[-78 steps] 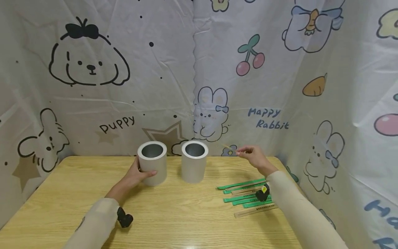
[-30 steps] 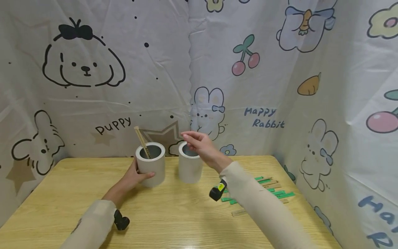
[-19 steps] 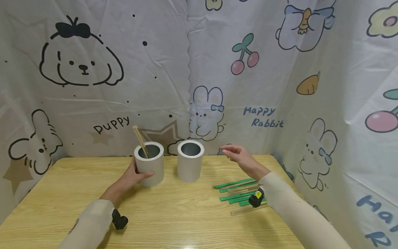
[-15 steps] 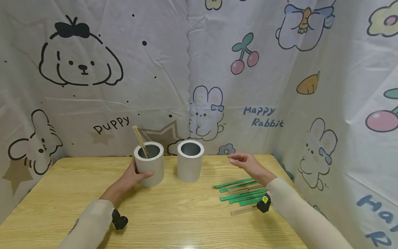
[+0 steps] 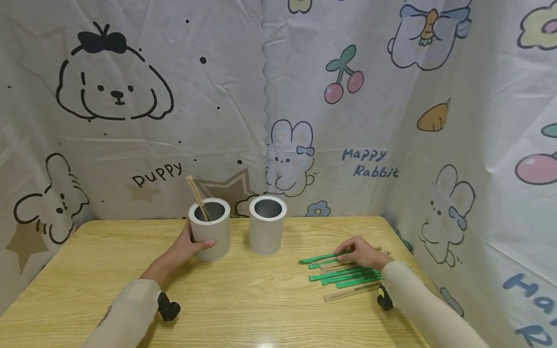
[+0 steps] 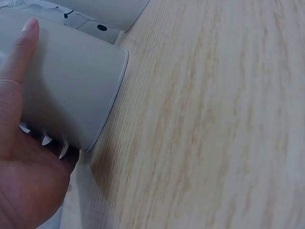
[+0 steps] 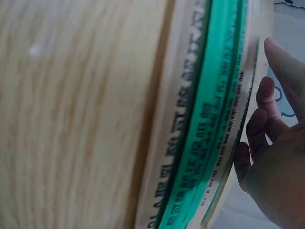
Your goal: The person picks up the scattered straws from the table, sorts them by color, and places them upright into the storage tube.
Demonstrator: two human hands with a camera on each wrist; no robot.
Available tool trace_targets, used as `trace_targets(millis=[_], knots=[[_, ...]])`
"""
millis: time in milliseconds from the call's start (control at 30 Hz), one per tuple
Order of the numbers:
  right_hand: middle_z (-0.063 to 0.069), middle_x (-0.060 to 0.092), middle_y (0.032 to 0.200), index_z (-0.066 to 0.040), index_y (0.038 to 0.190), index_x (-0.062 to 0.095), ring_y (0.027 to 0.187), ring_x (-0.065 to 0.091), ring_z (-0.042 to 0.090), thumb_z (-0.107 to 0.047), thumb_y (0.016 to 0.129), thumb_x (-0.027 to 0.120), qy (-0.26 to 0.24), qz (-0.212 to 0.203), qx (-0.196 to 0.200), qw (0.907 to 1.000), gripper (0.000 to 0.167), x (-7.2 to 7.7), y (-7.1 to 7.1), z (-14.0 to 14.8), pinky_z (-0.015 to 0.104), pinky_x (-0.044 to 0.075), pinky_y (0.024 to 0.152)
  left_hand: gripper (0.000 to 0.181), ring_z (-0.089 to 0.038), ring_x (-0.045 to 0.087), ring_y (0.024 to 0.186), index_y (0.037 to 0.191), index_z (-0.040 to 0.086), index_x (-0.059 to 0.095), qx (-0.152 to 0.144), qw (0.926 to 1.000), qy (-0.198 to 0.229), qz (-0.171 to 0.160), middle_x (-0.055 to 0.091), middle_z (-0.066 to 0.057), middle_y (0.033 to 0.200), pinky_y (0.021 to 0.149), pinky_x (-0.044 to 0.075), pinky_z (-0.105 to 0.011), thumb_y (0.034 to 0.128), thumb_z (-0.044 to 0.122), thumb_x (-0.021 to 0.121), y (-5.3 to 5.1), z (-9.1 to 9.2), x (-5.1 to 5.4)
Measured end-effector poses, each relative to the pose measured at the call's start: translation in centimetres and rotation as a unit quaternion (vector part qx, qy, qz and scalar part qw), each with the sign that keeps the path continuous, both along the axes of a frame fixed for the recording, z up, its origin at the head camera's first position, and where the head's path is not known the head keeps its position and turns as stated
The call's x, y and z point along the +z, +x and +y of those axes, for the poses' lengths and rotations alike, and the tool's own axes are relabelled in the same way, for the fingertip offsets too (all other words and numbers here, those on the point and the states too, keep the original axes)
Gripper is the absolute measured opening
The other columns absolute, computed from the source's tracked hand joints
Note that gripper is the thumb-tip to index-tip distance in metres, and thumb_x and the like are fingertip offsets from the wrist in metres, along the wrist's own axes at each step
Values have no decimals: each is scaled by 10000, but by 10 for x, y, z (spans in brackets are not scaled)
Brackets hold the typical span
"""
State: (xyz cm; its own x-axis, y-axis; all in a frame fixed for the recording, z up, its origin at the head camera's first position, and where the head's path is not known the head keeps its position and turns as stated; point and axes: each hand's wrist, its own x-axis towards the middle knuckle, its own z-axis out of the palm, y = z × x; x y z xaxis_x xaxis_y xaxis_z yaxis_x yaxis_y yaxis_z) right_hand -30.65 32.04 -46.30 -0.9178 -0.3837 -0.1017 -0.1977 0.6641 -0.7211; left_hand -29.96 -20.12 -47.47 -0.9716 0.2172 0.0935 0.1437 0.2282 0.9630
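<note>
My left hand [image 5: 180,252] grips the left white cup [image 5: 219,232], thumb across its front; the left wrist view shows the thumb along the cup wall [image 6: 76,81]. Thin tan sticks [image 5: 196,192] lean in that cup, their tops above its rim. My right hand [image 5: 363,253] is low over the back of a row of green packets [image 5: 324,277] and tan paper packets [image 5: 344,294]. In the right wrist view, the right hand [image 7: 281,148] has loosely bent fingers beside the printed packets [image 7: 224,62]. Its fingertips are close to the rear packets; contact is unclear.
A second white cup [image 5: 266,237] stands upright just right of the gripped one, a small gap between them. The wooden table [image 5: 243,309] meets a printed cloth [image 5: 235,121] at the back, and cloth hangs on both sides.
Sticks now lean in the left cup. My right hand, earlier holding a thin stick, then over the second cup, has moved right and down to the packets. My left hand keeps its grip.
</note>
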Motion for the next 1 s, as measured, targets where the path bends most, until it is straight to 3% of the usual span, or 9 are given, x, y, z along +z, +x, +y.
trace_targets(millis=[133,233,433,633,767,900,933,1000], knots=[[171,735,1126,-24,1030,777,986,634,204,-115,897,758,95,107,37,9999,162,-2,-1,2,385,532,876,1103,-454,229,1498,1623,186,-82,-21,10000,39,7,189,-257,1631,1220,179,-645,905,128,754,-1,0,0],[165,738,1111,-28,1019,778,1026,654,257,-107,896,757,204,212,40,9996,147,-1,-2,0,451,545,913,1096,-448,230,1498,1622,182,-77,-12,10000,81,-7,189,-257,1631,1223,181,-636,908,125,752,-3,0,0],[139,741,1046,-31,956,778,880,617,171,-75,889,757,272,251,-106,9993,83,2,-6,-6,339,532,785,1094,-443,216,1504,1622,188,-74,9,9999,134,24,179,-253,1637,1229,165,-636,907,121,751,-5,-1,0],[131,732,960,-18,940,773,703,476,123,-100,919,729,46,366,-137,9992,95,9,-5,-4,247,412,650,1105,-450,207,1509,1622,181,-84,-2,9999,158,-59,166,-257,1643,1230,157,-641,905,132,756,-7,0,-2],[83,689,979,-9,1043,754,709,427,137,-169,965,689,-500,263,-477,9973,189,26,-2,-7,280,399,660,1109,-449,200,1518,1621,196,-82,36,9998,92,-174,162,-247,1649,1235,147,-644,902,139,760,-6,0,-4],[-10,667,1100,17,1189,687,931,567,99,-247,999,651,-1279,23,-803,9885,328,57,1,-24,329,499,905,1112,-450,204,1520,1620,206,-73,59,9998,9,-206,178,-240,1645,1230,146,-658,897,152,770,-6,0,-5],[-39,663,1118,1,1207,679,995,578,99,-260,1006,640,-1478,-25,-845,9854,332,66,1,-31,369,486,991,1113,-448,206,1520,1619,209,-70,67,9998,-5,-203,183,-237,1644,1230,146,-659,896,157,773,-6,0,-5],[-93,661,1091,-78,1154,705,1037,578,70,-236,1022,613,-2062,-116,-882,9745,225,85,0,-50,338,457,1042,1108,-450,207,1519,1618,210,-67,56,9998,-5,-175,187,-236,1641,1227,143,-665,897,154,772,-6,0,-4]])
